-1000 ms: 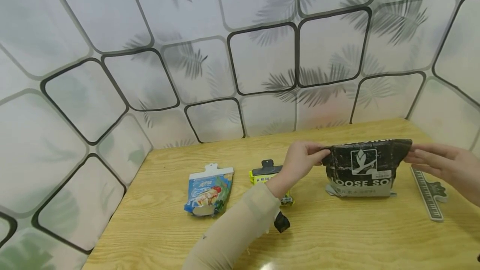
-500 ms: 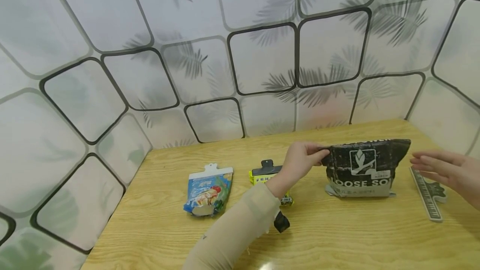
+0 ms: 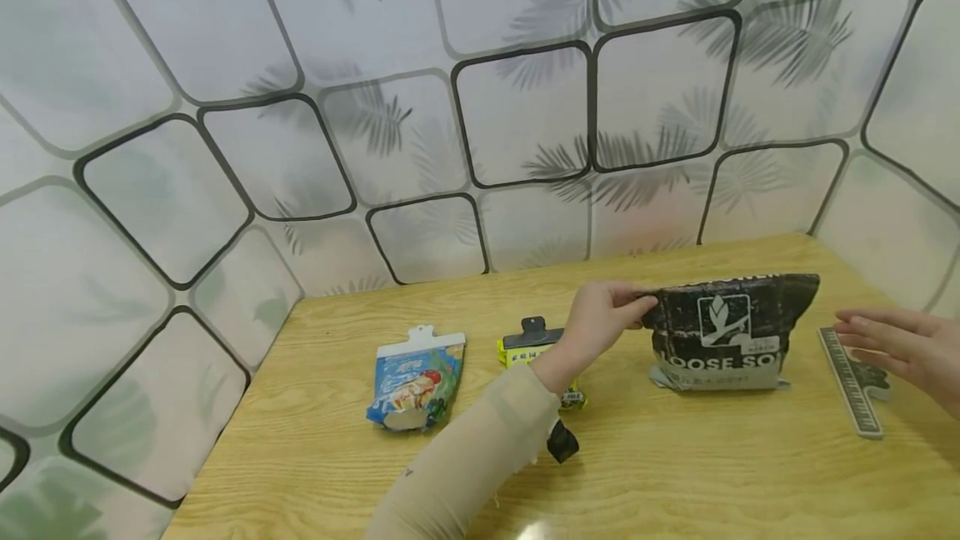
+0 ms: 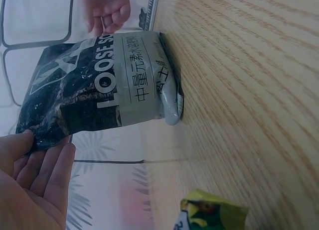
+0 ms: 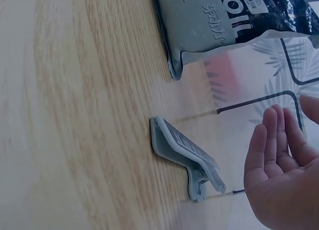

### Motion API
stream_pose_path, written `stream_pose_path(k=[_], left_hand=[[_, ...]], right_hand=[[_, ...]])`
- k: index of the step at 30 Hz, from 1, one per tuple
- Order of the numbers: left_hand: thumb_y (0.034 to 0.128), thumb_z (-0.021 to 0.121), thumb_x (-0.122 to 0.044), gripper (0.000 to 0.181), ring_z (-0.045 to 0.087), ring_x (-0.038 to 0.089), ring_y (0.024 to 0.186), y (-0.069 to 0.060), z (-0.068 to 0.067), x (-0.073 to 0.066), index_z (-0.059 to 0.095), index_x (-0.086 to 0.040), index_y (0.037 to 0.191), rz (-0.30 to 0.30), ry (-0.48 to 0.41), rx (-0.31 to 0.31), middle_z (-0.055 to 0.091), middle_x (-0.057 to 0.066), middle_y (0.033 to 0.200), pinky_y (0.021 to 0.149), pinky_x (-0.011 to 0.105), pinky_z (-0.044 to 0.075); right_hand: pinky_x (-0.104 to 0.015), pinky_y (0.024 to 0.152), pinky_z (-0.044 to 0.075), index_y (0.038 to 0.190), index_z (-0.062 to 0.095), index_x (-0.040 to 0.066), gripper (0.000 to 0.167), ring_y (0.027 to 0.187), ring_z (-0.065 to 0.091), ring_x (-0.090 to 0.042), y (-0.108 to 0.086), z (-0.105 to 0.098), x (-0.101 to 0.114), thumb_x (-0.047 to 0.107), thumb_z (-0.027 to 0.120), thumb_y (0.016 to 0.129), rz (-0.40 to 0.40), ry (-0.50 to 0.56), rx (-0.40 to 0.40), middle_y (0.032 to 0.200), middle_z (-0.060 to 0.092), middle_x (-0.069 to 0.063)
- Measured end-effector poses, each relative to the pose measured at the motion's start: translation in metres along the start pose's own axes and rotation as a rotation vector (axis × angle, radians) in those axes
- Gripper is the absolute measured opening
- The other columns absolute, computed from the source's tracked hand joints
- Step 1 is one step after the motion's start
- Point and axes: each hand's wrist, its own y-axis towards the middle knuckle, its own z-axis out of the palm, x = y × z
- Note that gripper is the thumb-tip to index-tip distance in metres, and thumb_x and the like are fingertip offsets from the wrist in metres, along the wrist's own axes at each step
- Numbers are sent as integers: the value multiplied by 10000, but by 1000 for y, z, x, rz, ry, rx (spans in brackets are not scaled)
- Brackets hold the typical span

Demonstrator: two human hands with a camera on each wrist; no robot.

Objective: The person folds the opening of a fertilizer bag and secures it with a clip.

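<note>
A black and grey plastic bag printed "LOOSE SO..." stands upright on the table, its top edge folded over. The left hand pinches its top left corner between thumb and fingers, seen closer in the left wrist view. To the right of the bag, the right hand hovers with straight fingers and touches nothing. Below that hand a grey and white sealing clip lies on the table; in the right wrist view the clip shows its long bar and handle.
A blue food packet with a white clip lies at the left. Partly behind the left arm is a yellow packet with a black clip. A small black piece lies near the sleeve.
The right hand has drawn away from the bag's top right corner, moving right and slightly down over the clip. The left hand keeps its pinch on the bag.
</note>
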Motion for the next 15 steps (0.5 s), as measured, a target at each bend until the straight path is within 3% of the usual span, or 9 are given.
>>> stream_pose_path(k=[5, 8, 13, 15], left_hand=[[1039, 719, -190, 228, 811, 308, 930, 1, -1, -1, 807, -62, 1205, -5, 6, -4, 826, 130, 1077, 820, 308, 684], [1038, 719, -187, 235, 808, 326, 941, 1, -1, -2, 803, -60, 1216, -5, 14, -3, 823, 134, 1094, 779, 246, 671], [1039, 717, -186, 242, 806, 336, 949, 0, -1, -2, 799, -61, 1229, -5, 16, -5, 821, 136, 1111, 735, 177, 642], [1040, 715, -184, 244, 808, 331, 947, 0, -1, -2, 797, -60, 1232, -4, 16, -4, 820, 136, 1118, 742, 185, 647]], right_hand=[[-31, 780, 544, 1271, 697, 381, 536, 1031, 688, 122, -3, -2, -4, -16, 359, 1146, -55, 42, 4, 1198, 735, 264], [-21, 770, 533, 1262, 704, 384, 544, 1017, 681, 119, -7, -3, -6, -16, 352, 1147, -65, 39, -12, 1178, 735, 266], [-31, 799, 549, 1285, 727, 315, 579, 1050, 704, 79, -9, -13, -17, -44, 296, 1142, -103, 150, 34, 1208, 758, 210], [-28, 791, 547, 1267, 728, 338, 560, 1035, 700, 94, -9, -17, -21, -20, 314, 1148, -84, 131, 19, 1196, 751, 233]])
